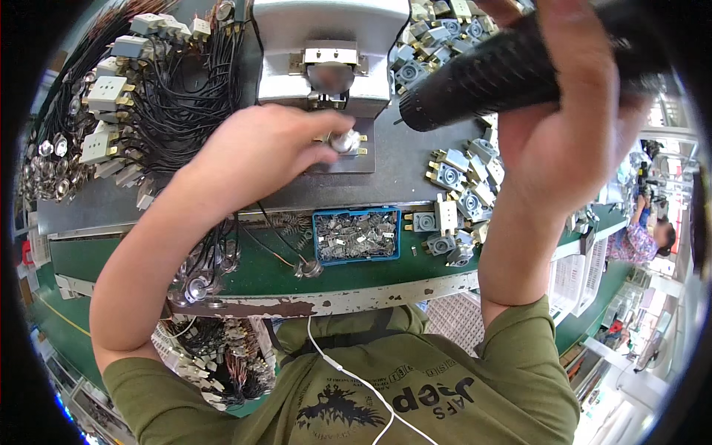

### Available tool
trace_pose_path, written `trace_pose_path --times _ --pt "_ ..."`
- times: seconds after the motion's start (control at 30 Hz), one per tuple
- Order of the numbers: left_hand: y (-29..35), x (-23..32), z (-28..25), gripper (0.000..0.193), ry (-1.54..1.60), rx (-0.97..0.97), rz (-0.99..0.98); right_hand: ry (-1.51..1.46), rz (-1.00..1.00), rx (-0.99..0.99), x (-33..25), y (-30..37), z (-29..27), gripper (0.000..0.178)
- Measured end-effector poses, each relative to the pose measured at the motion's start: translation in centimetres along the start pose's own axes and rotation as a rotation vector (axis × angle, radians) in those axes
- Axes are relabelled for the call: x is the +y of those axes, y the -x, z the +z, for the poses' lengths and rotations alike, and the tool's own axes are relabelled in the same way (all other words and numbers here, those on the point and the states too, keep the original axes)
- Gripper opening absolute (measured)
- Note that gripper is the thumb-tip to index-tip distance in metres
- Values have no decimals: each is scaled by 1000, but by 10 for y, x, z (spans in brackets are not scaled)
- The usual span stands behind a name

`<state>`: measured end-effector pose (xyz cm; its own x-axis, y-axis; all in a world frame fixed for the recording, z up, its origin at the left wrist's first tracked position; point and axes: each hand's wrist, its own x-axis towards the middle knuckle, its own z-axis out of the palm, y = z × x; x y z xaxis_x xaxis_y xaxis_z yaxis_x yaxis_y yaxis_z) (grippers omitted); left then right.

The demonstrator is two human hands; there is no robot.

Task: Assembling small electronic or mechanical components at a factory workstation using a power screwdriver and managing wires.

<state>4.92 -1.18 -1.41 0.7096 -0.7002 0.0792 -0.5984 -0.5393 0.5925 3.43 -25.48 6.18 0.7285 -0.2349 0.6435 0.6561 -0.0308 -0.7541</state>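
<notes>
My left hand [256, 148] pinches a small silvery part with brass prongs [345, 141] between thumb and forefinger, over a flat metal plate [363, 165]. Its exact kind is blurred. My right hand [564, 133] is wrapped round a black electric screwdriver [482, 78], raised to the right. The bit points down and left, apart from the held part. Just beyond my left hand stands a silver metal fixture [330, 18]. A pale block with two small holes [330, 55] sits in its front, above a dark round piece [331, 77].
A blue tray [399, 236] holds small metal pieces. Grey switch-like blocks with brass tabs [449, 176] lie right of it. Black wires with pale connectors [111, 93] heap up at left. The bench's chipped front edge [319, 302] is near me. Another person [653, 241] is far right.
</notes>
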Motion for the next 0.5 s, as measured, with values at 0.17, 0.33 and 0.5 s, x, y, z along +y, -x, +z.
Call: trace_pose_path --times 0.17,0.33,0.5 --pt "4 -7 14 36 -217 -67 -29 -7 33 -18 -3 -10 0 20" --pt "7 -2 17 35 -210 -60 -51 -2 52 -36 7 -12 52 17" --pt "3 1 12 40 -226 -148 -111 -24 72 -18 10 -10 78 16"
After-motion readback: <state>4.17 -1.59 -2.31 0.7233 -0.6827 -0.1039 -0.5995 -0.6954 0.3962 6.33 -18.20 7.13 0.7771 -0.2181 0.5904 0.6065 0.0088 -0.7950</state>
